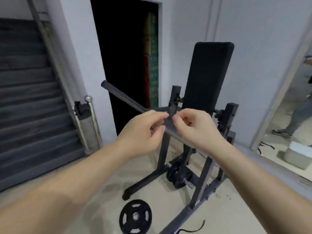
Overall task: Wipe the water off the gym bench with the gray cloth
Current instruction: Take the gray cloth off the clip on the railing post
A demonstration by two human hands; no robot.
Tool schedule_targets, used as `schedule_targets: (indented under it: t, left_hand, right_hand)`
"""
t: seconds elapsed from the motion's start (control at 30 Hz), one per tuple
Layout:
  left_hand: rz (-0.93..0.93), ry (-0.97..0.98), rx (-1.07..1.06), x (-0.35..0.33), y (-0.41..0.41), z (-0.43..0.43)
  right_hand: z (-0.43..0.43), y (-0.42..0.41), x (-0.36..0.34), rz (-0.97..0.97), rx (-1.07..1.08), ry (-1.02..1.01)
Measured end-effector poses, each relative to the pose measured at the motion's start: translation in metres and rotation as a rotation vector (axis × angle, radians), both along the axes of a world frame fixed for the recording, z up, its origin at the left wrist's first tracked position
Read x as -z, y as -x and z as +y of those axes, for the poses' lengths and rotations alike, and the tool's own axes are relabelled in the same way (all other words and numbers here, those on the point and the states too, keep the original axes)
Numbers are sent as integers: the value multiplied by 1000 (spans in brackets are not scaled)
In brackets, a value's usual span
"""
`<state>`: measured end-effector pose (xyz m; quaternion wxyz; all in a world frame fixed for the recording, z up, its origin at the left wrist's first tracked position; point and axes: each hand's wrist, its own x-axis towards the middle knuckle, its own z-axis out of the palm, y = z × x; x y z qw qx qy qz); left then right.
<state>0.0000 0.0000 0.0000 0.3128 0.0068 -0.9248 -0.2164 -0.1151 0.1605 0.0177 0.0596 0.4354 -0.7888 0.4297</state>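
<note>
The gym bench has a black padded backrest tilted upright, mounted on a dark metal frame. A dark barbell bar lies across the rack uprights, slanting from the upper left down to the right. My left hand and my right hand hover side by side in front of the bar, fingertips nearly meeting, fingers loosely curled. I see nothing held in either hand. No gray cloth is in view. The picture is too blurred to show water on the pad.
A black weight plate lies on the floor in front of the frame, and more plates sit under it. A dark doorway is behind, a grey shutter at the left, and a mirror at the right.
</note>
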Motion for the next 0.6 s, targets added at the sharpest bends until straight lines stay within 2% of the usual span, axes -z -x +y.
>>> schedule_targets:
  t: [0.17, 0.37, 0.5, 0.6]
  left_hand:
    - [-7, -133, -227, 52, -104, -117]
    - [-23, -234, -427, 107, -212, -267]
    - [-115, -304, -531, 120, -248, -360]
    - [-112, -414, -545, 130, -243, -422]
  right_hand:
    - [-143, -71, 46, -120, -227, -101]
    - [-341, -152, 89, -301, -393, -171]
    - [-433, -172, 109, -418, -387, -217]
    - [-490, -167, 119, -534, -377, -251]
